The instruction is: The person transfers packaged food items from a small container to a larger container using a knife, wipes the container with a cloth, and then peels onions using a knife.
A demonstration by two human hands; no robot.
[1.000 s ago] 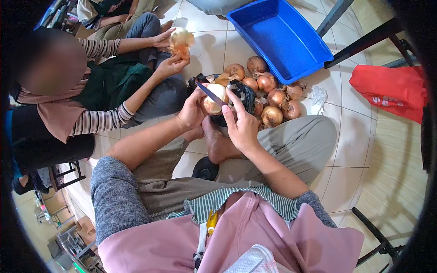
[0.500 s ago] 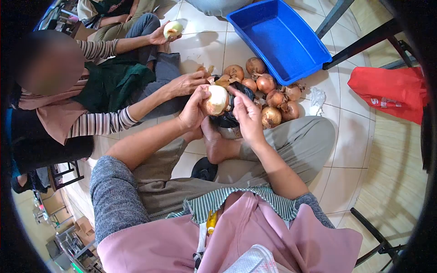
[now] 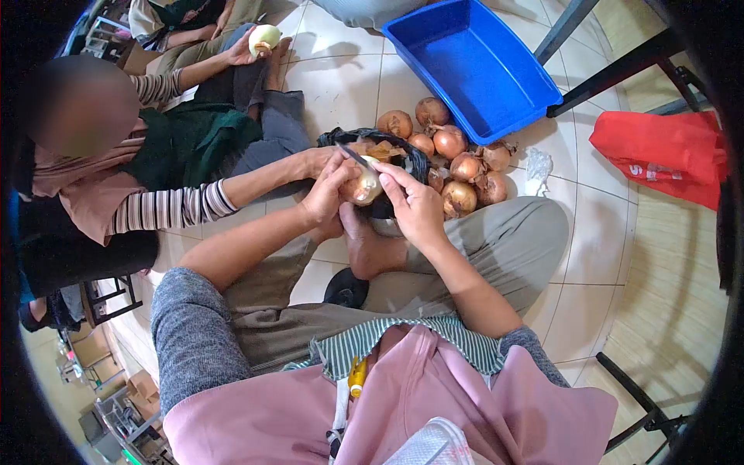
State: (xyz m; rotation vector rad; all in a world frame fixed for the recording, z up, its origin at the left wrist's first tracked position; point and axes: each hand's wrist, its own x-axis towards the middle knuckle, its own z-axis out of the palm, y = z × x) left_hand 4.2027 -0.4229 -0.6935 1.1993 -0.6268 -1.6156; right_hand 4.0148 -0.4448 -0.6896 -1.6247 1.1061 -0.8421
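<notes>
My left hand point(image 3: 327, 194) is closed round a partly peeled onion point(image 3: 363, 188), pale with some brownish skin on its lower side. In my right hand point(image 3: 413, 205) is a knife point(image 3: 355, 156), its dark blade lying across the top of the onion. Just beyond my hands a black plastic bag point(image 3: 419, 159) stands open with brown onion skins point(image 3: 385, 150) in it. A co-worker's hand point(image 3: 316, 160) reaches to the bag beside my left hand, its fingers partly hidden. The co-worker's other hand point(image 3: 242, 51) holds up a peeled onion point(image 3: 264, 39).
Several unpeeled onions point(image 3: 450, 142) lie on the tiled floor right of the bag. Behind them sits a blue tub point(image 3: 479, 70). A crumpled clear plastic piece point(image 3: 538, 169) lies near my knee. At the right are a red bag point(image 3: 659, 155) and dark metal legs point(image 3: 618, 74).
My right hand has brought the knife over the onion, which has turned in my left hand. The co-worker's near hand moved to the bag; the other moved away with its onion.
</notes>
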